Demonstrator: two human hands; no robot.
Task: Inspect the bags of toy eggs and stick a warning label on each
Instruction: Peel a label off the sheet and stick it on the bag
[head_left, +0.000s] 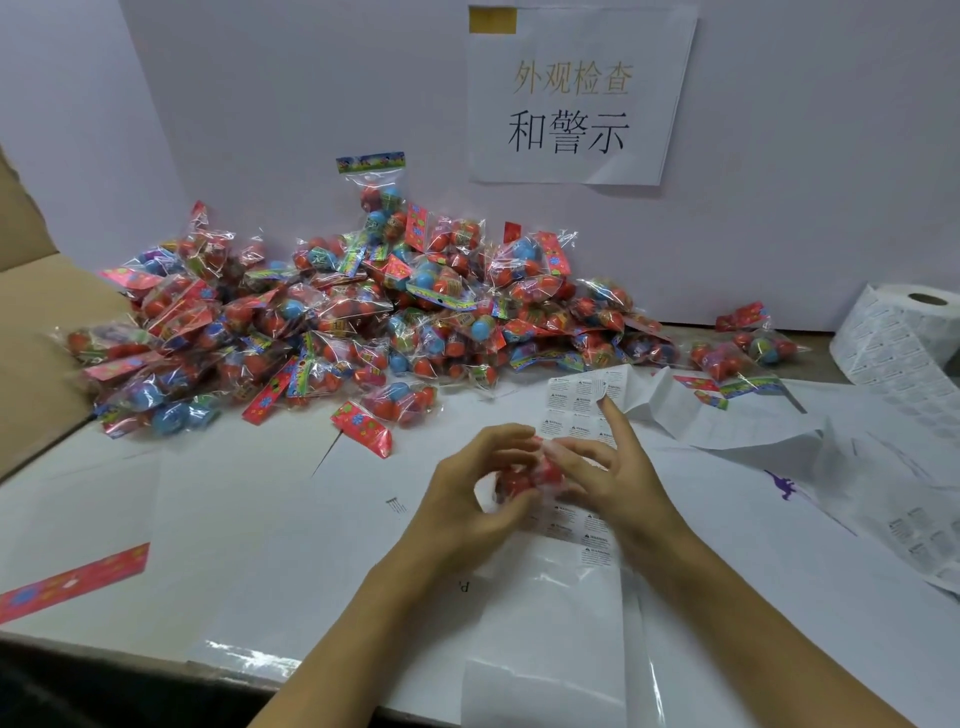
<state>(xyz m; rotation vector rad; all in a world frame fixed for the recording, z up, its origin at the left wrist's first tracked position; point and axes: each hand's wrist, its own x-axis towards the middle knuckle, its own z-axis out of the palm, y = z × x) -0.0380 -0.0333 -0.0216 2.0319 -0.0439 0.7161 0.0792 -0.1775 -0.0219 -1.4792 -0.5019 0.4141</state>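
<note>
While both hands meet near the table's middle, left hand (467, 483) and right hand (608, 475) fingers curled around one bag of toy eggs (524, 480), label strip (576, 410) just beyond, bag pile (332, 317) far left

We see both forearms reach forward and come together in the middle. Our left hand (470, 488) has its fingers curled around a small bag (519, 480). Our right hand (610, 475) holds the same bag from the other side, with the index finger stretched upward.

glossy clear plastic bags (332, 317)
</note>
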